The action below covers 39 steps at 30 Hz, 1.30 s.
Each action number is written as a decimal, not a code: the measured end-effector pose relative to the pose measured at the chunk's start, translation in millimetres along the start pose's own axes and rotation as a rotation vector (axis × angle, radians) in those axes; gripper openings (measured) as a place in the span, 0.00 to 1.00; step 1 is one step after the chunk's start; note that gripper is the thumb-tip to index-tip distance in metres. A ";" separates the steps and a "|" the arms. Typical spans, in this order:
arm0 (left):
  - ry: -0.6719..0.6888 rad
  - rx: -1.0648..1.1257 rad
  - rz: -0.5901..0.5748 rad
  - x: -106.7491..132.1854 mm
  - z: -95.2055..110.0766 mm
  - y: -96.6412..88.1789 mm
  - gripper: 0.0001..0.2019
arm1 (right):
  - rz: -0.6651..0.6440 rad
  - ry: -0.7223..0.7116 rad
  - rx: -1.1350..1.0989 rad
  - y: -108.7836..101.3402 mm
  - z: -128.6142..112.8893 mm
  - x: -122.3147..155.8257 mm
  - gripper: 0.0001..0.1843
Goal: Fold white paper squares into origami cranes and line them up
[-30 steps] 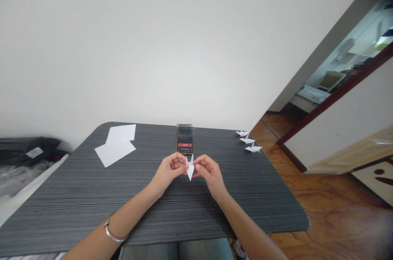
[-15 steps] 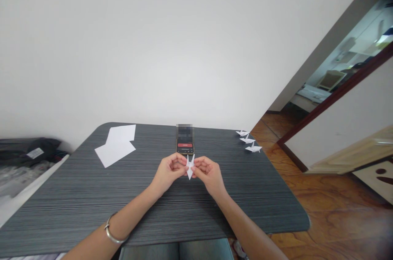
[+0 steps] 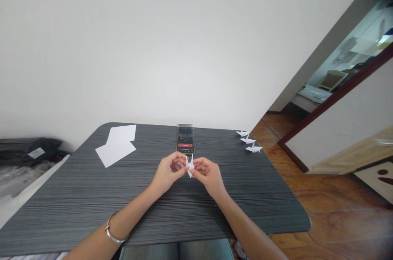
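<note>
Both hands meet above the middle of a dark striped table [image 3: 92, 198]. Between them is a small white folded paper piece [image 3: 190, 164] with two thin points sticking up. My left hand [image 3: 167, 172] pinches its left side and my right hand [image 3: 207, 173] pinches its right side, fingers curled on both. A silver bangle [image 3: 114, 232] sits on my left wrist. A phone [image 3: 185, 144] with a lit screen lies flat just beyond the hands.
Two white paper sheets [image 3: 116, 145] overlap at the table's far left. Three finished white paper cranes [image 3: 249, 141] line the far right edge. A white wall rises behind the table. Wooden floor and an open doorway lie to the right; dark bags lie at the left.
The folded paper piece looks shorter below the fingers than a second ago, and my fingers have closed in a little around it. My arms have stayed in place.
</note>
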<state>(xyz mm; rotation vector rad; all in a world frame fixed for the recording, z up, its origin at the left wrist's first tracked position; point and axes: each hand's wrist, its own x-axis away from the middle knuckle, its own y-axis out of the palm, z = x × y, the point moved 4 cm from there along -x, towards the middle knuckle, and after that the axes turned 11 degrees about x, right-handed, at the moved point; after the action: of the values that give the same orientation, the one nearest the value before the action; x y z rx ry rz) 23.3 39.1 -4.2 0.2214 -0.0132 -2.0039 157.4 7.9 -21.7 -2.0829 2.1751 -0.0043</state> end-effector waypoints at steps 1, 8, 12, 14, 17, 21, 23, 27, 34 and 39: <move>-0.010 0.022 -0.004 -0.2 -1.0 0.2 0.11 | 0.010 -0.004 0.024 -0.8 0.3 0.0 0.09; -0.024 0.053 -0.007 0.0 -5.2 -0.3 0.11 | 0.021 -0.029 0.097 -2.6 2.7 -1.5 0.07; -0.016 0.062 0.010 -0.2 -4.1 -1.6 0.10 | 0.007 -0.067 0.155 -2.7 1.1 -1.8 0.09; -0.023 0.085 0.023 -0.3 -3.9 -1.9 0.11 | 0.014 -0.106 0.200 -3.5 -0.7 -1.8 0.08; -0.029 0.098 0.027 -0.2 -3.3 -1.4 0.11 | 0.034 -0.149 0.242 -4.6 -2.8 -1.8 0.05; 0.003 0.047 0.005 0.3 -0.9 0.4 0.09 | 0.029 -0.127 0.236 -4.4 -1.8 -2.1 0.04; 0.032 0.007 0.003 0.7 0.9 1.2 0.09 | 0.016 -0.087 0.198 -4.0 0.5 -2.5 0.05; 0.033 -0.017 0.000 1.2 1.4 2.6 0.08 | 0.003 -0.016 0.089 -3.5 5.7 -3.5 0.08; 0.057 -0.050 0.004 1.3 1.5 2.2 0.06 | -0.003 -0.043 0.066 -3.3 4.1 -3.4 0.08; 0.034 -0.062 -0.020 1.5 0.6 4.1 0.07 | -0.010 -0.067 0.063 -4.2 5.5 -4.3 0.08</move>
<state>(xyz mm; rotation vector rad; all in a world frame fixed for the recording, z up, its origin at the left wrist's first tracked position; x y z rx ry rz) 26.2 35.9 -3.4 0.2165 0.0728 -2.0166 162.3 12.5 -26.4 -2.0301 2.0988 -0.0039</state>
